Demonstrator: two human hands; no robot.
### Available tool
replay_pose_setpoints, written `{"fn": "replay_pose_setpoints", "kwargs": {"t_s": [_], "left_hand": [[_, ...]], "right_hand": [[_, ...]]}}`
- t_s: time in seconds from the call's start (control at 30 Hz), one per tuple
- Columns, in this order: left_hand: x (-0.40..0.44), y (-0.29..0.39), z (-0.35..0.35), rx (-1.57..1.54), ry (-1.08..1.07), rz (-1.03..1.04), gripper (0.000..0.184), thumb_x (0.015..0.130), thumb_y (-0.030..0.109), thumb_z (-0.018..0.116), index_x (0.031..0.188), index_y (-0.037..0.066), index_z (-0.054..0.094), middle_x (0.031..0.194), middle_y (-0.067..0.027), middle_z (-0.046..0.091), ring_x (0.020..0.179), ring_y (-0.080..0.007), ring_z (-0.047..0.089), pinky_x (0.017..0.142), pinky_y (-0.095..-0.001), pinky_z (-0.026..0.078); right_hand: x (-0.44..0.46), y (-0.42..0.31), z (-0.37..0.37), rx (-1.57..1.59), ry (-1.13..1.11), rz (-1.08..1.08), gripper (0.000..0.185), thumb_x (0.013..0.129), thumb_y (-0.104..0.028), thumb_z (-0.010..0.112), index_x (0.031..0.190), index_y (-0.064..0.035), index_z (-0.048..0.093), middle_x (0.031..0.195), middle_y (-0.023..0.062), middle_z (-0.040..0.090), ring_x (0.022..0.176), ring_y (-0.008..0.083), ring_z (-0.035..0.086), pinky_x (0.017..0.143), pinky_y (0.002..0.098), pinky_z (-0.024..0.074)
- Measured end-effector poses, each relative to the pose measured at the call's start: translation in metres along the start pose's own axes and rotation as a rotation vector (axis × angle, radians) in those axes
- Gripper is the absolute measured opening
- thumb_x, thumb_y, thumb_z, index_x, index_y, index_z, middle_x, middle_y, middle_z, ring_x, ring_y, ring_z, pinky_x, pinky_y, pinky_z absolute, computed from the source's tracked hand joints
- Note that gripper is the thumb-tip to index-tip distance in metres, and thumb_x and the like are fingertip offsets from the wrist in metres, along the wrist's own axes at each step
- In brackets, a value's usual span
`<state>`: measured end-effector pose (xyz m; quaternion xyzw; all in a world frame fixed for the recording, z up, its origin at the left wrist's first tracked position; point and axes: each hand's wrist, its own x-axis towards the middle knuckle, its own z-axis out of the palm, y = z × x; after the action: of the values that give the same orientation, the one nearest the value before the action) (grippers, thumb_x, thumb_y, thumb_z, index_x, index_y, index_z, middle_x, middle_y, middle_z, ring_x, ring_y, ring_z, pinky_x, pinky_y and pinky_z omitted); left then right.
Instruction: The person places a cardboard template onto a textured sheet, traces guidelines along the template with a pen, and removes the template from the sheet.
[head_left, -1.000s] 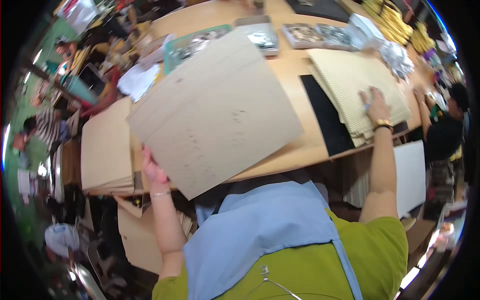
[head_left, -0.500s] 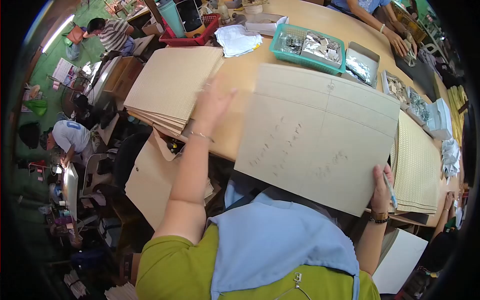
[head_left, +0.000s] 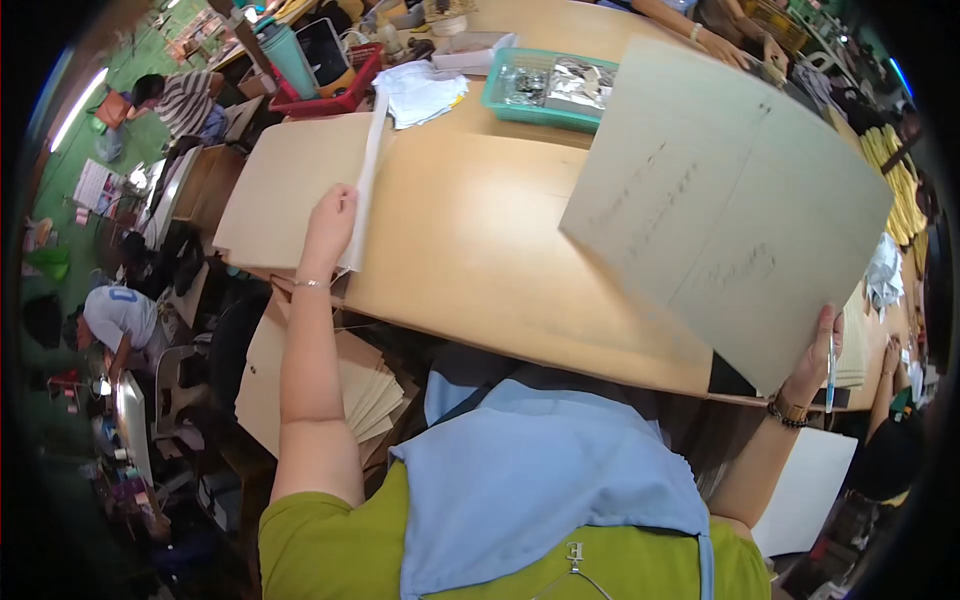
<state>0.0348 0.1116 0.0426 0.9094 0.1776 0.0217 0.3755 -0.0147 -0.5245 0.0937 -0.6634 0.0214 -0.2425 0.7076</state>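
Note:
My left hand (head_left: 332, 222) is closed on the right edge of a top sheet (head_left: 370, 180), which is lifted and tilted up at the stack of beige sheets (head_left: 290, 185). My right hand (head_left: 822, 352) grips the lower right corner of a large grey-beige board (head_left: 730, 200) with pencil-like marks and lines. A blue-and-white pen (head_left: 831, 375) is also held in that hand, pointing down. The board is raised and tilted over the table's right side, hiding most of a textured cream stack (head_left: 853, 345).
On the wooden table (head_left: 480, 230) are a teal basket (head_left: 545, 112) with small packets, a white cloth (head_left: 418, 92) and a red basket (head_left: 330, 98) holding a tumbler. Another person's hands (head_left: 725, 45) show at the far edge. White boards (head_left: 805, 490) stand below right.
The marked board has swung right and up with my right hand. My left hand has moved left onto the left stack and closed on a sheet's edge, now lifted.

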Motion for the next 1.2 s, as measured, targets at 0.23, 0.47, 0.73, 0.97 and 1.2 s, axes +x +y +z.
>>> {"fn": "replay_pose_setpoints", "kwargs": {"t_s": [0.23, 0.47, 0.73, 0.97, 1.2], "left_hand": [[-0.043, 0.048, 0.069, 0.479, -0.173, 0.46, 0.059, 0.092, 0.05, 0.054, 0.137, 0.013, 0.046, 0.146, -0.017, 0.042, 0.138, -0.0335, 0.035, 0.111, -0.0549, 0.025], [-0.026, 0.063, 0.121, 0.554, -0.186, 0.531, 0.072, 0.089, 0.056, 0.052, 0.148, 0.017, 0.033, 0.157, -0.0164, 0.019, 0.145, -0.0382, 0.014, 0.112, -0.0644, 0.011], [0.013, 0.067, 0.17, -0.27, 0.003, 0.57, 0.058, 0.095, 0.05, 0.047, 0.144, 0.018, 0.042, 0.155, -0.017, 0.025, 0.144, -0.0371, 0.018, 0.112, -0.0621, 0.015], [0.0, 0.044, 0.125, 0.51, 0.012, 0.416, 0.063, 0.091, 0.06, 0.047, 0.143, 0.025, 0.043, 0.154, -0.017, 0.027, 0.144, -0.0366, 0.021, 0.108, -0.0675, 0.015], [-0.014, 0.053, 0.132, 0.555, 0.1, 0.218, 0.068, 0.09, 0.061, 0.046, 0.145, 0.023, 0.039, 0.155, -0.0199, 0.023, 0.144, -0.0377, 0.019, 0.105, -0.0733, 0.011]], "right_hand": [[0.02, -0.016, -0.051, 0.051, 0.284, -0.091, 0.038, 0.1, -0.033, 0.052, 0.118, 0.0, 0.057, 0.11, 0.0066, 0.063, 0.094, 0.0143, 0.061, 0.08, 0.0263, 0.0497], [0.011, 0.001, -0.048, -0.248, 0.16, 0.082, 0.038, 0.098, -0.03, 0.056, 0.119, 0.0017, 0.057, 0.108, 0.0067, 0.063, 0.095, 0.012, 0.059, 0.081, 0.0272, 0.0495], [-0.003, 0.058, 0.009, -0.523, -0.271, 0.231, 0.04, 0.095, -0.02, 0.061, 0.125, 0.0064, 0.054, 0.112, 0.0101, 0.064, 0.1, 0.0136, 0.058, 0.087, 0.028, 0.0478], [-0.041, 0.095, 0.08, -0.43, -0.265, 0.188, 0.051, 0.093, -0.01, 0.063, 0.136, 0.0079, 0.043, 0.125, 0.0135, 0.06, 0.109, 0.0135, 0.057, 0.095, 0.0265, 0.0445], [0.008, 0.116, 0.093, -0.509, -0.3, 0.209, 0.049, 0.09, -0.013, 0.068, 0.133, 0.0027, 0.051, 0.11, 0.0124, 0.066, 0.097, 0.0114, 0.06, 0.086, 0.0251, 0.0474]]}}
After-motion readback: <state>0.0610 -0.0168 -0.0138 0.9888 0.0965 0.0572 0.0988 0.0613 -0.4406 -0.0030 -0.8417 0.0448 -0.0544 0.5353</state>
